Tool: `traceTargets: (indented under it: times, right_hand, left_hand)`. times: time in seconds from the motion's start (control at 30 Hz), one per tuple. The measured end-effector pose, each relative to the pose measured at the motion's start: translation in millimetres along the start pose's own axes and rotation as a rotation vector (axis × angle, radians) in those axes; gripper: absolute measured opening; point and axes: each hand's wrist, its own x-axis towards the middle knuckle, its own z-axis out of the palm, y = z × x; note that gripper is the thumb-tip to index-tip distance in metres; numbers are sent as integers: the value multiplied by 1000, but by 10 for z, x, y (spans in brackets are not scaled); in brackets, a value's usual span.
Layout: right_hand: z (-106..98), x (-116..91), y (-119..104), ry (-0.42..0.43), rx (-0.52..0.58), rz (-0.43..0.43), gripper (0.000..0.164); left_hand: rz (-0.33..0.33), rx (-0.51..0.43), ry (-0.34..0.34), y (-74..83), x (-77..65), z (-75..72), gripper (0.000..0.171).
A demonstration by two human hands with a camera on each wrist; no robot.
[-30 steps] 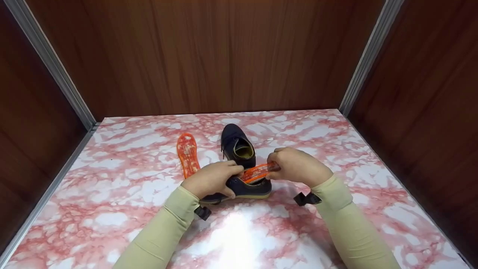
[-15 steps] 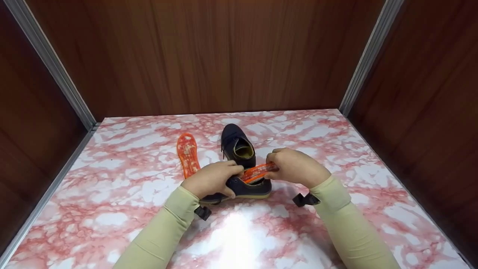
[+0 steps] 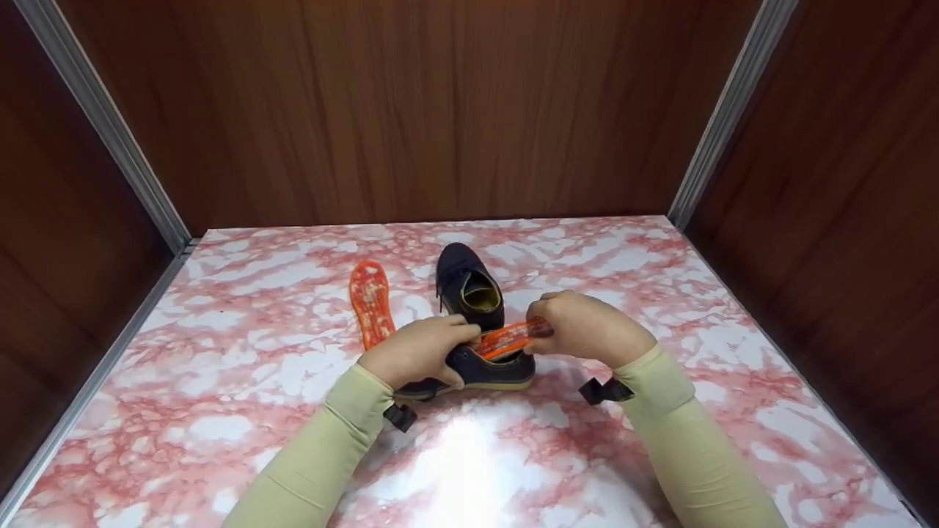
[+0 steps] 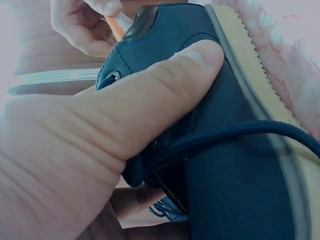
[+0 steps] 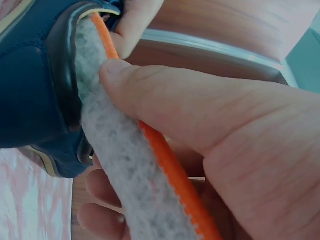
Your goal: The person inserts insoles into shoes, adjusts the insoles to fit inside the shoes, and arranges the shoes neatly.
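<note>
My left hand [image 3: 418, 353] grips a shoe [image 3: 495, 375], toe leftward; my right hand [image 3: 593, 330] pinches an insole [image 3: 505, 339] slanting up rightward. Only the right wrist view shows its grey face [image 5: 120, 145].

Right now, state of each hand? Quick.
Left hand: closed, holding the nearer dark-blue, cream-soled lace-up shoe.
Right hand: closed, pinching the orange-edged insole with a grey fuzzy face, partly inside that shoe.
</note>
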Motion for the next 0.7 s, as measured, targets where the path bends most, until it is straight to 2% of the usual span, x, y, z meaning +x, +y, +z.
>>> traceTargets:
  times: [0.17, 0.7]
  right_hand:
    - [-35, -22, 23, 5, 12, 8, 23]
    - [14, -5, -5, 35, -10, -39, 23]
  left_hand:
    - [9, -3, 16, 5, -10, -1, 58]
    - [-2, -26, 5, 5, -8, -1, 55]
